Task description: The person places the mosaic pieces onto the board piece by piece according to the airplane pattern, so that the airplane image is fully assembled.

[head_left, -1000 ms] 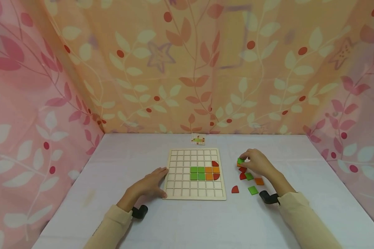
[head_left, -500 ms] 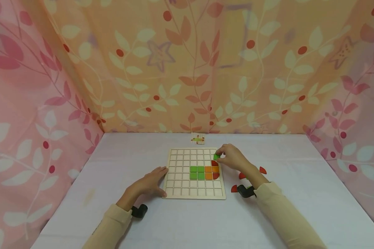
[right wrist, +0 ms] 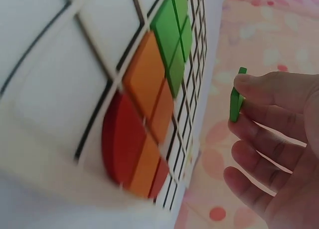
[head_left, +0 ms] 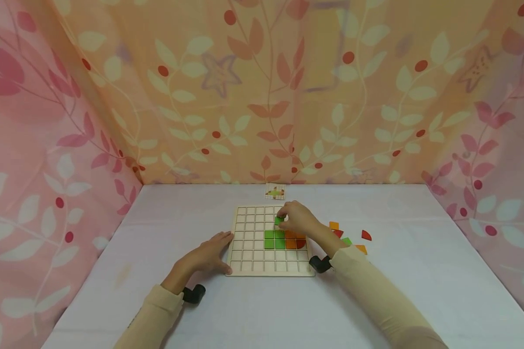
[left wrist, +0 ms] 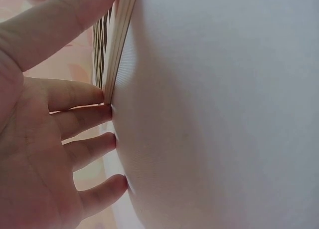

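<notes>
A pale wooden grid board (head_left: 270, 275) lies flat on the white table. My left hand (head_left: 207, 253) rests at its left side with spread, fairly straight fingers; in the left wrist view the thumb and fingertips touch the board's edge (left wrist: 119, 49). My right hand (head_left: 300, 219) pinches a green square tile (right wrist: 237, 98) between thumb and fingers, above the upper middle of the grid. Set in the cells below are several green tiles (head_left: 269, 234), orange tiles (head_left: 290, 244) to their right, and a red quarter-circle tile (head_left: 301, 245). My right hand and forearm partly cover the board's upper right.
Loose pieces lie right of the board: an orange tile (head_left: 334, 226), a red quarter circle (head_left: 366, 235), another orange tile (head_left: 361, 249) and others partly behind the forearm. A small pattern card (head_left: 274, 192) lies beyond the board. Patterned curtains (head_left: 179, 121) enclose the table.
My right hand has taken the green tile from the loose pieces and carried it left, over the board. The left hand has stayed at the board's edge.
</notes>
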The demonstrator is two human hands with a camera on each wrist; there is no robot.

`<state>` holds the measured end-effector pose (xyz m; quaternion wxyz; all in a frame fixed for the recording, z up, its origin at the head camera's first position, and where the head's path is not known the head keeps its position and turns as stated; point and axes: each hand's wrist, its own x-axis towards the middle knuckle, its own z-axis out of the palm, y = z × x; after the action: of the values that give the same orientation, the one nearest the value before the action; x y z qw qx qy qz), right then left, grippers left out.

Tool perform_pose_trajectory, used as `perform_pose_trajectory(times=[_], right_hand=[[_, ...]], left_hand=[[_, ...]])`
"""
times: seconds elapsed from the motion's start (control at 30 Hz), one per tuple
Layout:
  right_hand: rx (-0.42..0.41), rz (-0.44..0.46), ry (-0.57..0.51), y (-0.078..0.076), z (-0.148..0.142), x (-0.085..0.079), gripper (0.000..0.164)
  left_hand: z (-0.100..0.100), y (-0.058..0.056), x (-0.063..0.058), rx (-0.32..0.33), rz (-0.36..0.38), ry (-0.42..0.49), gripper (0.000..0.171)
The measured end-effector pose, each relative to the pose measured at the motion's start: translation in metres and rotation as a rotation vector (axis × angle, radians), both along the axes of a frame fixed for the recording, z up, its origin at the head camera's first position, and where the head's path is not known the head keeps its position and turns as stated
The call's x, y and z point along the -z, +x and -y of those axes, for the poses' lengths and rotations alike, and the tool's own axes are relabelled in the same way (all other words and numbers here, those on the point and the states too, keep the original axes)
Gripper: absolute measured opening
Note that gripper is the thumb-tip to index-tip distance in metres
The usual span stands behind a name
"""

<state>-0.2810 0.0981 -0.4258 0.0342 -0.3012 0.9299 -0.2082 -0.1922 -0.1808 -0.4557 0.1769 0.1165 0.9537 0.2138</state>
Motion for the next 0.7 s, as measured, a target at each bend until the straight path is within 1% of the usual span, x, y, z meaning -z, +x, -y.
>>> perform_pose_trajectory(times=[0.27,0.43,0.7], right_hand=[[-0.04,-0.018,0.039,0.002,0.028,0.009,0.021],[-0.056,0.0,0.037,0.004,0.04,0.013,0.021],[-0.079,0.023,0.088,0.006,0.054,0.018,0.021]], left_hand=[[0.0,0.0,0.0,-0.006,0.0,0.002,0.1],[-0.001,0.0,-0.001,-0.009,0.004,0.007,0.1],[-0.001,-0.001,0.001,-0.011,0.007,0.016,0.1]])
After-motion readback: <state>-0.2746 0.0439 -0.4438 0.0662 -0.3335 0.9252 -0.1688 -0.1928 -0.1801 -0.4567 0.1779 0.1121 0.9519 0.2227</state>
